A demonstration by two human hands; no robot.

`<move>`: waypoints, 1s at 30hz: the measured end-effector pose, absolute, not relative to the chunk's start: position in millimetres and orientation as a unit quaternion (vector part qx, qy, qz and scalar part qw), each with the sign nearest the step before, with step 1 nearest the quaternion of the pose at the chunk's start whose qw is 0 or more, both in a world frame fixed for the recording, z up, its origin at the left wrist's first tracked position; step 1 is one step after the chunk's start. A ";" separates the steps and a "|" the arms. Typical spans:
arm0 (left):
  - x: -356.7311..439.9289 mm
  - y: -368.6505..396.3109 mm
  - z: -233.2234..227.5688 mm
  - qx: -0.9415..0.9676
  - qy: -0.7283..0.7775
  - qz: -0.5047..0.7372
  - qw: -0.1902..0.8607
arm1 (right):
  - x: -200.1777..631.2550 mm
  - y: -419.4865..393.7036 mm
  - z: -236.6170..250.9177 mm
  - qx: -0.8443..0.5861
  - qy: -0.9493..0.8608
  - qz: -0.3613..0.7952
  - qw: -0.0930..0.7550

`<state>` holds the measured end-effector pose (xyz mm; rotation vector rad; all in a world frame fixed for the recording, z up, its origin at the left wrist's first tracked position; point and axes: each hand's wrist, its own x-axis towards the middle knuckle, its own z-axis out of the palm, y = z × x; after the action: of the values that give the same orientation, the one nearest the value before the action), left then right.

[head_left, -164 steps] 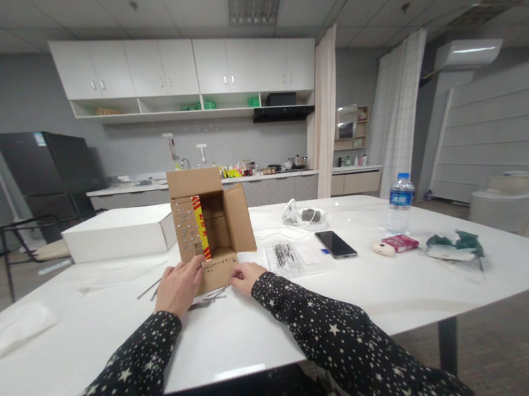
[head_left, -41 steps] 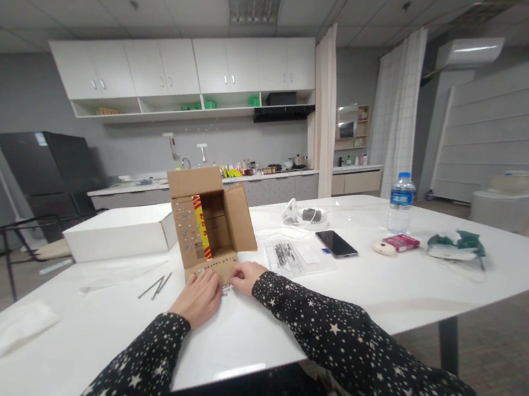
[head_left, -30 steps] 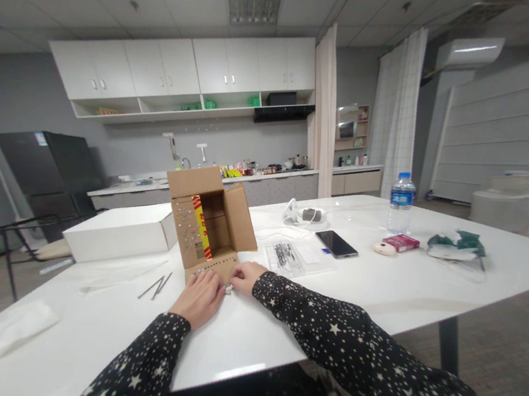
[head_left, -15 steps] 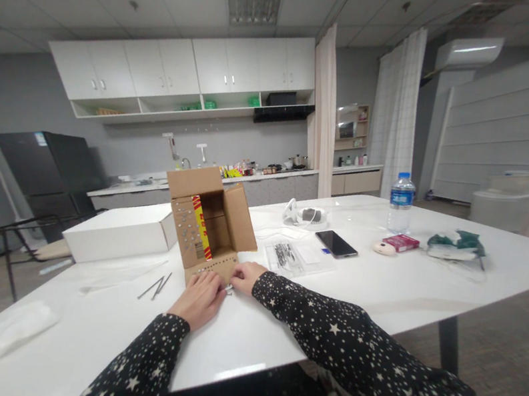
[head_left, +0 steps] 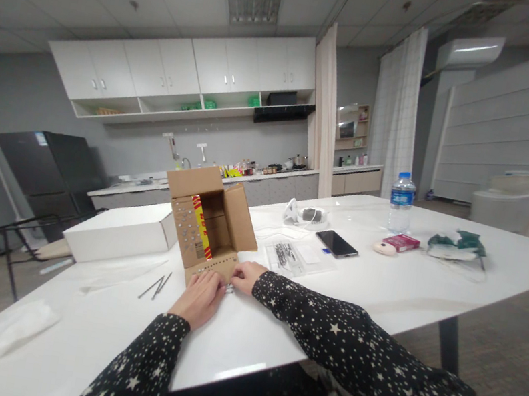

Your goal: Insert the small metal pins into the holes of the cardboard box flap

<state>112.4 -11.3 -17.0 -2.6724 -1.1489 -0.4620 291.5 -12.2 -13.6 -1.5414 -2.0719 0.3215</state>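
Note:
An open cardboard box (head_left: 193, 240) stands tilted on the white table, its mouth towards me. Yellow-and-red tape runs down its left side, where many small studs show; the front flap (head_left: 220, 265) has a row of small holes. My left hand (head_left: 201, 299) is closed on the near edge of that flap, fingertips partly hidden. At the flap's right corner my right hand (head_left: 248, 278) is closed in a pinch; what lies between its fingertips is too small to make out. A few small silvery pieces (head_left: 229, 289) lie between the hands.
Left of the box lie long metal rods (head_left: 158, 286) and a white box (head_left: 119, 234). Plastic bags with dark small parts (head_left: 284, 254), a phone (head_left: 336, 244), a water bottle (head_left: 400, 204) and a pink packet (head_left: 402, 242) are to the right. A crumpled white wrapper (head_left: 19, 329) sits front left.

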 end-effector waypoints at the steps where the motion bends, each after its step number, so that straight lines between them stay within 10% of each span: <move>1: 112.2 -10.2 -17.3 -0.901 -0.391 -0.159 0.096 | 291.5 -12.5 -13.6 -0.571 -0.768 0.116 0.267; 30: 104.7 -4.5 -10.4 -0.875 -0.378 -0.221 0.207 | 292.6 -8.3 -20.2 -0.515 -0.776 0.156 0.329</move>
<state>104.7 -4.5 -10.4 -2.4370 -1.0522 -0.6141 292.6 -8.3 -20.2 -1.3488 -2.0301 0.4089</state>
